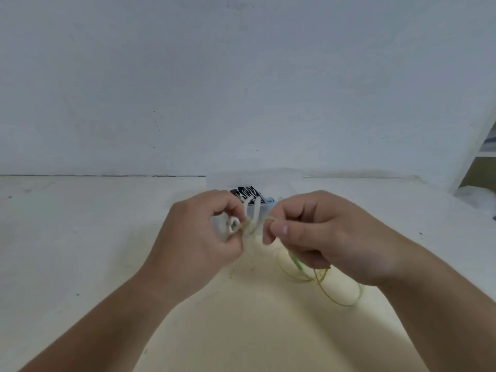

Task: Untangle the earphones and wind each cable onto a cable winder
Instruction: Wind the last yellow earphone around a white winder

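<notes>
Both forearms come in from the near edge of the bench (80,237), angled inward, so the hands meet above its middle, w/ backs up.

Slack of the thin pale-green earphone cable (332,296) lies in a few loose loops on the bench, under and just near-side of the right hand (322,237). One strand runs up into that palm.

Right hand: fingers (279,228) curled, thumb and forefinger pinching the cable where it crosses toward the other hand. Lower fingers are folded over the strand that drops to the loops.

Left hand (198,237): fingers curled too, tips closed on a small white loop piece (234,224) w/ cable bunched next to it. Can't tell if that piece is a winder or part of the earphones; it's blurred.

Btwn the two hands the cable is a short tangled knot, held off the bench. Two white stems (256,208) stick up from it.

Behind the hands, toward the far edge, sits a clear plastic box (284,183) w/ a black-and-white label (247,193) inside. Beyond that is a plain grey wall (241,76), and a white shelf frame (472,157) at the far right corner.
</notes>
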